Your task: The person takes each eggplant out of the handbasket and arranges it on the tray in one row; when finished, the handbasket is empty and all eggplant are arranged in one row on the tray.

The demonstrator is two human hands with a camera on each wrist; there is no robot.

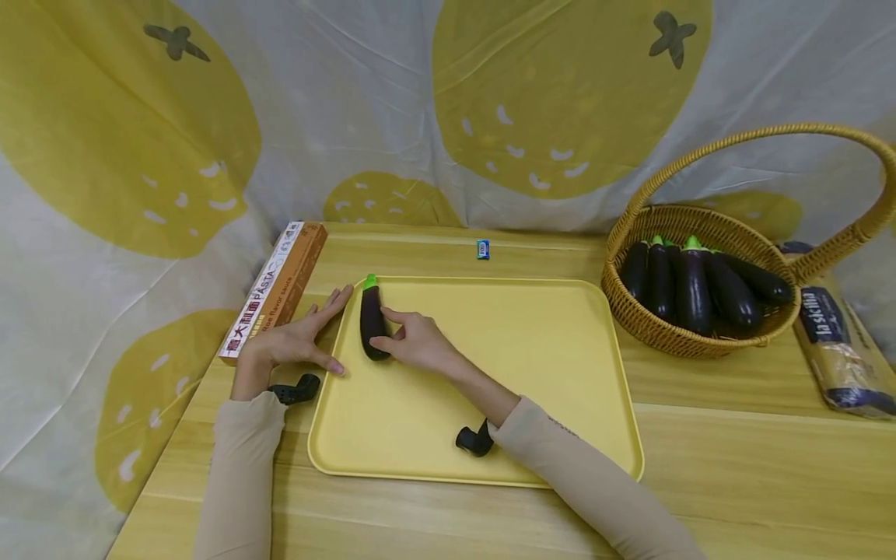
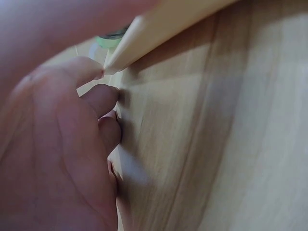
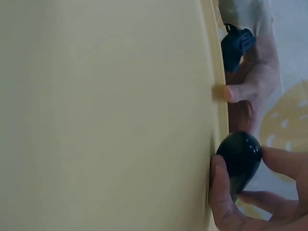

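A dark purple eggplant (image 1: 372, 319) with a green stem lies lengthwise along the left side of a yellow tray (image 1: 518, 358). My right hand (image 1: 420, 342) pinches it between thumb and fingers; in the right wrist view its rounded end (image 3: 239, 153) shows between the fingertips. My left hand (image 1: 290, 340) is at the tray's left edge, fingers extended and thumb spread over the rim. From the left wrist, the fingers of that hand (image 2: 62, 130) appear low over the wooden tabletop, beside the tray's raised edge.
A wicker basket (image 1: 612, 311) with a tall handle holds several eggplants (image 1: 693, 292) at the right. Beside it lies a bag (image 1: 836, 342). A pasta box (image 1: 273, 292) sits left of the tray, and a small blue packet (image 1: 483, 249) behind it. A patterned curtain (image 1: 392, 101) closes the back.
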